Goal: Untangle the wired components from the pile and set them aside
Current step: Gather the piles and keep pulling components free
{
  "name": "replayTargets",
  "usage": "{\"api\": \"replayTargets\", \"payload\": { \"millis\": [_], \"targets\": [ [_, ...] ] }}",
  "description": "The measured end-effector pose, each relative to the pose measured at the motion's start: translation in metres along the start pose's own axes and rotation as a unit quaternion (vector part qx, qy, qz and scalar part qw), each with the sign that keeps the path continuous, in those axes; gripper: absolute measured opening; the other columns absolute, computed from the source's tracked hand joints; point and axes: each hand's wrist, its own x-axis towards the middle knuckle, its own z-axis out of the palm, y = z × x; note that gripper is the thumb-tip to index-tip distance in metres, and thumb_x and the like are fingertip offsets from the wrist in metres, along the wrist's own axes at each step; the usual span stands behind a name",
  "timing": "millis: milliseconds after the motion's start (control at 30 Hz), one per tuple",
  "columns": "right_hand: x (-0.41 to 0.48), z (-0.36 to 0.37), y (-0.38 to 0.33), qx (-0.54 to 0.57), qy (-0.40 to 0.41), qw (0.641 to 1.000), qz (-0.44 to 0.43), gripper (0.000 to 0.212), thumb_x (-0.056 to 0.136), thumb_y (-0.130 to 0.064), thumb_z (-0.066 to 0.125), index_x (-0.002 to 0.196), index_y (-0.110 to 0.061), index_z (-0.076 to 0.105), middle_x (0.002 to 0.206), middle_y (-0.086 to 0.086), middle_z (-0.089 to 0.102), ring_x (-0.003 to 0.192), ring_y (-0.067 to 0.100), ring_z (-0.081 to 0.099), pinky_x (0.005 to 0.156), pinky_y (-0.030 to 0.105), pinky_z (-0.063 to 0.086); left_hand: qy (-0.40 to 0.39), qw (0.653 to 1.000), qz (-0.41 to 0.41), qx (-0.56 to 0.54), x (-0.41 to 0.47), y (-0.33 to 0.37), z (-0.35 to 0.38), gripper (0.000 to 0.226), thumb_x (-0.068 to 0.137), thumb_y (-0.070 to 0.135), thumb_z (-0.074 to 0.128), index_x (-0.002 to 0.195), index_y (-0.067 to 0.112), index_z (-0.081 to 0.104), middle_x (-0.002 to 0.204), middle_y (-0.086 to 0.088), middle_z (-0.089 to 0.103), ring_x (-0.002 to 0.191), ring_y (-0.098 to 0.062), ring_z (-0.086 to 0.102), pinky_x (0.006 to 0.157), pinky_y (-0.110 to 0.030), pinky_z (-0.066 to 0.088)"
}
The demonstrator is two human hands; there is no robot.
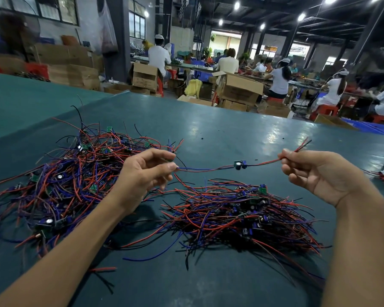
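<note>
Left hand [146, 171] pinches the blue-red leads, right hand [315, 171] pinches the red-black leads, small circuit board [240, 164] strung between them above the table [231, 134], seemingly free of the tangled pile [71, 180]; keep leads straight, lay flat on the sorted pile [242, 209] below.

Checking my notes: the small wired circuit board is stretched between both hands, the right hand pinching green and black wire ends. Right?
No: the head view shows the right hand pinching red and black wire ends, not green. The small wired circuit board is stretched between it and the left hand.
</note>
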Motion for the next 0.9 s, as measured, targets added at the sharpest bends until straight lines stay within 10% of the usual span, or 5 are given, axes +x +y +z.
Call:
{"api": "replayTargets", "payload": {
  "millis": [200, 367, 533, 700, 900],
  "targets": [
    [0.004, -0.024, 0.024, -0.115, 0.078, 0.984, 0.113, 0.015, 0.090, 0.007, 0.065, 0.100, 0.017, 0.065, 0.061, 0.014, 0.064, 0.044, 0.014, 0.062, 0.040, 0.022, 0.053, -0.124, 0.968, -0.137, 0.169, -0.004, -0.008, 0.006, 0.019, 0.085, 0.013, 0.080, 0.102, 0.012, 0.072, 0.080, -0.010, 0.075, 0.057, -0.014, 0.060, 0.045, -0.019, 0.042],
    [0.009, -0.028, 0.032, -0.166, 0.103, 0.969, 0.148, 0.028, 0.085, 0.002, 0.075, 0.108, 0.013, 0.065, 0.062, 0.014, 0.063, 0.043, 0.015, 0.062, 0.039, 0.023, 0.051, -0.132, 0.938, -0.072, 0.312, -0.004, -0.004, 0.004, 0.014, 0.093, 0.034, 0.072, 0.095, 0.021, 0.075, 0.084, 0.002, 0.078, 0.059, -0.009, 0.065, 0.059, -0.020, 0.050],
    [0.012, -0.032, 0.031, -0.181, 0.163, 0.963, 0.117, 0.044, 0.084, -0.018, 0.080, 0.113, 0.005, 0.058, 0.058, 0.008, 0.064, 0.043, 0.014, 0.057, 0.045, 0.024, 0.043, 0.118, 0.764, 0.018, 0.634, 0.006, 0.002, -0.033, 0.015, 0.096, 0.037, 0.058, 0.097, 0.029, 0.070, 0.096, 0.007, 0.068, 0.087, -0.017, 0.063, 0.076, -0.035, 0.054],
    [0.013, -0.033, 0.029, -0.181, 0.184, 0.962, 0.095, 0.040, 0.084, -0.024, 0.081, 0.103, 0.002, 0.058, 0.061, 0.008, 0.065, 0.038, 0.011, 0.055, 0.034, 0.021, 0.037, 0.075, 0.630, -0.185, 0.750, 0.011, -0.008, -0.062, 0.038, 0.098, 0.029, 0.049, 0.131, 0.011, 0.058, 0.129, -0.015, 0.051, 0.121, -0.038, 0.045, 0.097, -0.047, 0.045],
    [0.016, -0.025, 0.024, -0.186, 0.179, 0.963, 0.084, 0.041, 0.080, -0.025, 0.085, 0.095, -0.004, 0.053, 0.059, 0.010, 0.068, 0.039, 0.014, 0.058, 0.033, 0.019, 0.036, 0.056, 0.629, -0.217, 0.745, 0.012, -0.010, -0.063, 0.035, 0.100, 0.040, 0.051, 0.130, 0.024, 0.058, 0.132, -0.014, 0.049, 0.127, -0.040, 0.041, 0.103, -0.051, 0.041]
  ]
}}
